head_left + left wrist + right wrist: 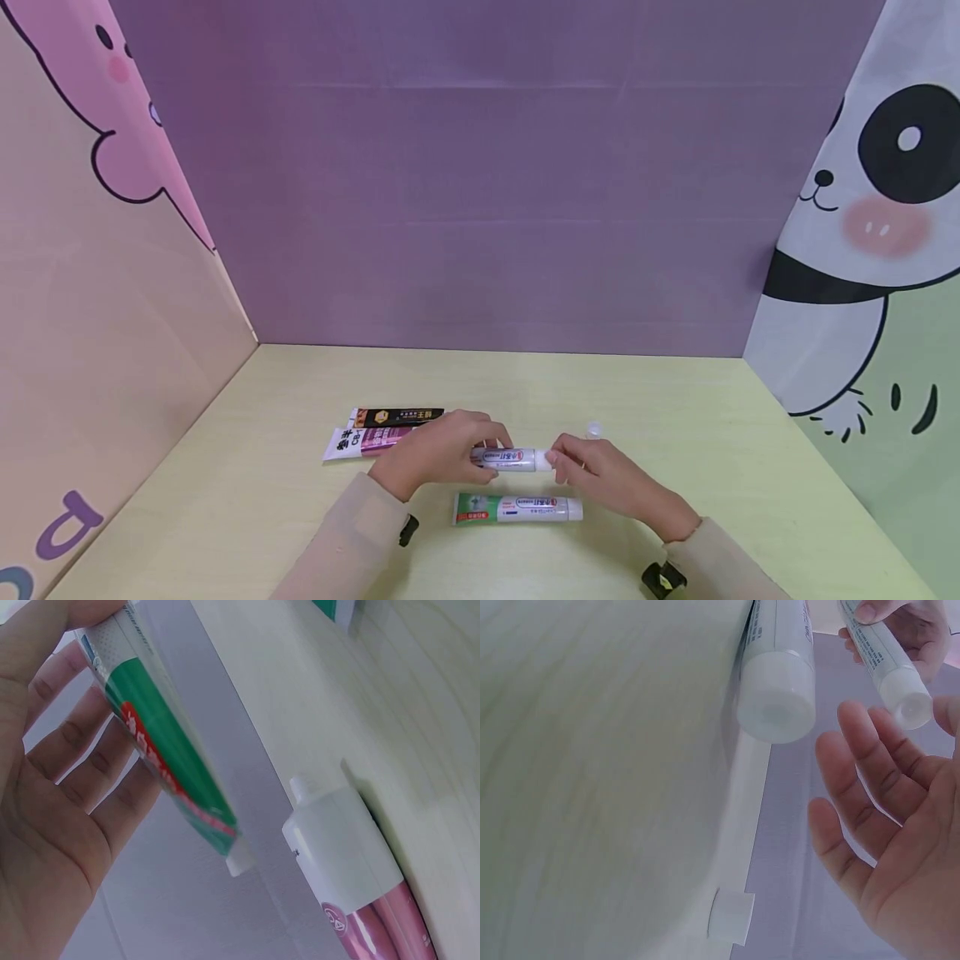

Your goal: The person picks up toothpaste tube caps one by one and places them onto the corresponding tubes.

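While the left hand (442, 450) grips a green-and-white tube (504, 459) between thumb and fingers, I count four tubes, two hands, one loose white cap (594, 430). Landmark: the lying tube (517, 509), also green-and-white, flat on the table (675, 408). Held tube: over the table, just beyond the lying tube, white screw top (542, 460) on it. One purple-pink tube (384, 440) and one black tube (399, 417), side by side: beyond the lying tube, to its left. Loose cap: beyond it too, off right. Right hand (611, 479): fingers loosely bent at the held tube's topped end; pinching or just alongside, can't tell. Left hand hides the held tube's tail and, from above, the purple-pink one's right end; its bare nozzle (300, 789) shows from the left wrist. Black tube's right end unclear. Small print too blurred to read. Both sleeves cut off.
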A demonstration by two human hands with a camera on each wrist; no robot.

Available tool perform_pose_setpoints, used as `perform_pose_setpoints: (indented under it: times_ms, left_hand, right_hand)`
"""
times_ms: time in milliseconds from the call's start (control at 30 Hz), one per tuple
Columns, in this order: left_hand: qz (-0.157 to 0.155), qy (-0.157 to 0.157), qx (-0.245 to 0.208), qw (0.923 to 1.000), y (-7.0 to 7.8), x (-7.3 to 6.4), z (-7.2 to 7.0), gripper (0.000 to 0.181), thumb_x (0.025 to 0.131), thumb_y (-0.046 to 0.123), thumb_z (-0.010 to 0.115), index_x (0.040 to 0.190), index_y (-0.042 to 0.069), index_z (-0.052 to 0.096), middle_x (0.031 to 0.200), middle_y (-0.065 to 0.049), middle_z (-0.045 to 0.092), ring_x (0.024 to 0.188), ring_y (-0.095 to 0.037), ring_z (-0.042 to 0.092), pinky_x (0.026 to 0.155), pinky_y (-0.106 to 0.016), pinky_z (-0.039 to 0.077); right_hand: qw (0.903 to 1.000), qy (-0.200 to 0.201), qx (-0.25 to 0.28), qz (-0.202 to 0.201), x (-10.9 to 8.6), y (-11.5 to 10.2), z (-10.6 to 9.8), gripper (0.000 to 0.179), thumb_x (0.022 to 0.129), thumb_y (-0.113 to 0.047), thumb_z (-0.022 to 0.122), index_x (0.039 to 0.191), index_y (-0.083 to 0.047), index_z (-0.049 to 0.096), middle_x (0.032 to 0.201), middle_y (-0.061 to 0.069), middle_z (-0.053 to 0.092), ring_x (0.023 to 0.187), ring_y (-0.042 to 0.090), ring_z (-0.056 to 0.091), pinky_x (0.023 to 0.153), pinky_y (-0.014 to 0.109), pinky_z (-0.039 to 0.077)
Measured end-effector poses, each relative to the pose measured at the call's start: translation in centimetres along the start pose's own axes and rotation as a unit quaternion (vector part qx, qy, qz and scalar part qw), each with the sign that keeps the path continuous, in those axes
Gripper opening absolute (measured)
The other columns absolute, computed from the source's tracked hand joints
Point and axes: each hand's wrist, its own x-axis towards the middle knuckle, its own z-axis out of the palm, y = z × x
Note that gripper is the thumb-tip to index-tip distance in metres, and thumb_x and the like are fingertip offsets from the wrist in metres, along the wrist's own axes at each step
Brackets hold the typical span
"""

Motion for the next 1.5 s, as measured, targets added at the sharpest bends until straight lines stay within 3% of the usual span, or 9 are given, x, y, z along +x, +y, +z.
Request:
perform_pose_setpoints:
  times_ms: [233, 433, 633, 767, 1033, 1267, 1500]
  left_hand:
    - [0.011, 0.005, 0.008, 0.9999, 0.01, 0.01, 0.03, 0.026, 0.083, 0.012, 0.078, 0.108, 0.016, 0.072, 0.095, 0.009, 0.064, 0.077, -0.004, 0.055, 0.071, -0.018, 0.049]
    - [0.008, 0.004, 0.006, 0.9999, 0.08, -0.05, 0.00, 0.026, 0.083, 0.012, 0.077, 0.109, 0.017, 0.072, 0.095, 0.010, 0.064, 0.078, -0.004, 0.055, 0.071, -0.017, 0.049]
    - [0.000, 0.000, 0.000, 1.0000, 0.23, -0.07, -0.12, 0.027, 0.084, 0.013, 0.078, 0.110, 0.017, 0.072, 0.096, 0.010, 0.064, 0.079, -0.004, 0.056, 0.072, -0.018, 0.050]
    - [-0.002, -0.001, -0.002, 1.0000, 0.20, -0.07, -0.10, 0.027, 0.084, 0.013, 0.078, 0.109, 0.017, 0.072, 0.095, 0.010, 0.063, 0.078, -0.004, 0.056, 0.071, -0.018, 0.049]
    - [-0.004, -0.003, 0.002, 1.0000, 0.08, -0.01, 0.05, 0.027, 0.084, 0.014, 0.078, 0.110, 0.018, 0.072, 0.095, 0.011, 0.063, 0.077, -0.004, 0.055, 0.070, -0.018, 0.049]
    - [0.001, -0.001, 0.002, 1.0000, 0.11, 0.02, 0.00, 0.027, 0.084, 0.014, 0.078, 0.110, 0.018, 0.072, 0.096, 0.011, 0.063, 0.079, -0.004, 0.056, 0.071, -0.018, 0.049]
    - [0.005, 0.002, 0.001, 1.0000, 0.08, 0.08, 0.02, 0.027, 0.083, 0.013, 0.078, 0.109, 0.018, 0.072, 0.096, 0.011, 0.064, 0.079, -0.004, 0.056, 0.072, -0.018, 0.050]
  right_hand:
    - [0.9999, 0.005, -0.008, -0.008, 0.18, 0.03, 0.15, 0.029, 0.108, -0.029, 0.044, 0.087, -0.019, 0.061, 0.076, -0.009, 0.061, 0.073, 0.007, 0.056, 0.067, 0.027, 0.049]
    - [0.9999, 0.000, -0.010, -0.004, 0.04, -0.16, 0.05, 0.033, 0.109, -0.029, 0.042, 0.088, -0.014, 0.063, 0.078, -0.011, 0.061, 0.075, 0.008, 0.057, 0.068, 0.028, 0.049]
    - [0.9995, 0.004, -0.026, 0.017, -0.23, -0.34, -0.14, 0.026, 0.109, -0.032, 0.039, 0.105, -0.018, 0.061, 0.086, -0.009, 0.066, 0.080, 0.011, 0.062, 0.072, 0.031, 0.050]
    - [0.9996, 0.016, -0.008, 0.022, -0.28, -0.33, -0.05, 0.025, 0.107, -0.036, 0.047, 0.118, -0.017, 0.058, 0.096, -0.004, 0.069, 0.087, 0.013, 0.064, 0.076, 0.032, 0.051]
    - [0.9981, 0.056, 0.009, -0.023, -0.29, -0.43, 0.07, 0.033, 0.096, -0.036, 0.069, 0.122, -0.018, 0.057, 0.110, -0.009, 0.063, 0.092, 0.007, 0.061, 0.081, 0.038, 0.051]
    - [0.9960, 0.058, 0.017, -0.066, -0.34, -0.50, 0.15, 0.039, 0.090, -0.026, 0.077, 0.120, -0.012, 0.057, 0.110, -0.009, 0.061, 0.090, 0.018, 0.063, 0.080, 0.038, 0.051]
    - [0.9940, 0.057, 0.017, -0.091, -0.33, -0.32, 0.36, 0.037, 0.088, -0.016, 0.078, 0.117, -0.018, 0.054, 0.109, -0.008, 0.058, 0.088, 0.018, 0.063, 0.077, 0.037, 0.053]
